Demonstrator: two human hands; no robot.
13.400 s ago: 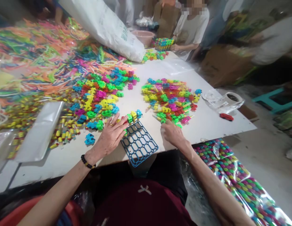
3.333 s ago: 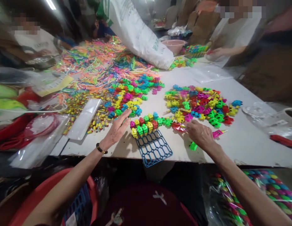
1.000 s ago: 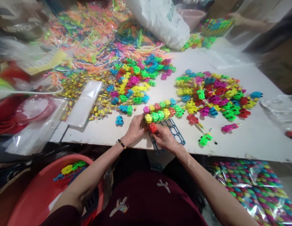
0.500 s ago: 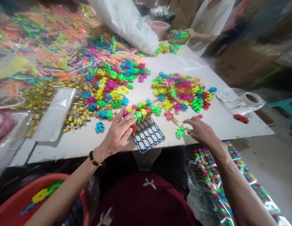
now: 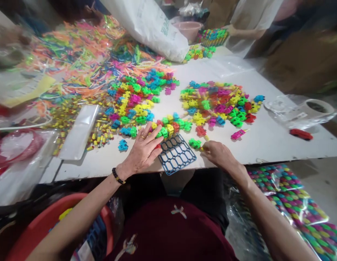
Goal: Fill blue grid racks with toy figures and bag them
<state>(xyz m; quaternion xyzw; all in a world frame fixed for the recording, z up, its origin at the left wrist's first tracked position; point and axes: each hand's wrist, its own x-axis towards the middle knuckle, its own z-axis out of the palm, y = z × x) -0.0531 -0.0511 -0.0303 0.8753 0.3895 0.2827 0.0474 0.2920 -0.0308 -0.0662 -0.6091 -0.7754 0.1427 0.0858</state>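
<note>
The curled fingers of the right hand [image 5: 220, 154] appear to pinch the yellow end of a green toy car [image 5: 194, 143], which is at the table [image 5: 250, 148], just right of a blue grid [image 5: 182, 166]. The left hand [image 5: 138, 154] is loosely spread, its fingers laid over the left end of the rows of toys [image 5: 171, 128] at the grid's far side, and I cannot tell whether it presses anything. The step in hand looks like filling the grid piece by piece; the next move seems to call for lifting the green car and lining its yellow end over a free opening. The grid's near corner reaches about the table's near edge, so pushing down there could tip it. Bare table runs rightward from the right hand to a red car [image 5: 301, 134], while a heap of toys [image 5: 220, 103] limits room on the far side and clear bags [image 5: 79, 132] lie to the left
</note>
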